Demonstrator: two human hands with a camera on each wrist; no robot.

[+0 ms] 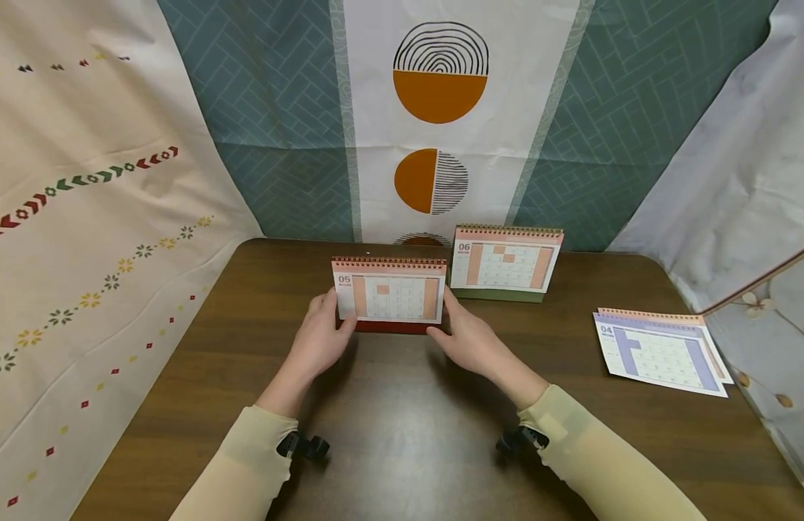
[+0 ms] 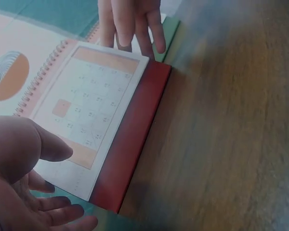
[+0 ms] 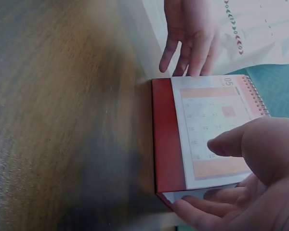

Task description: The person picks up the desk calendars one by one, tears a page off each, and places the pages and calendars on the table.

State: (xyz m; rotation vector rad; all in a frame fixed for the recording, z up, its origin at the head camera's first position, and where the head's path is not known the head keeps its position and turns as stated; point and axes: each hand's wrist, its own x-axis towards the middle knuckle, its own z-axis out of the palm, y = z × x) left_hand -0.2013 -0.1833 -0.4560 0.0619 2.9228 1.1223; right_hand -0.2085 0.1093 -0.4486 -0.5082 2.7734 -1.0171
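Observation:
A desk calendar showing page 05 stands upright on its red base near the table's back edge. At its left side is my left hand, fingers loosely extended along the edge and the thumb in front of the page. My right hand is at the right side, its thumb also before the page. In the right wrist view, fingers of that hand lie by the calendar's open side end; firm contact cannot be told. Neither hand curls tightly round the calendar.
A second desk calendar, page 06 on a green base, stands close behind to the right. Loose spiral-bound calendar sheets, page 04 on top, lie at the table's right. Patterned cloths hang behind and beside the wooden table.

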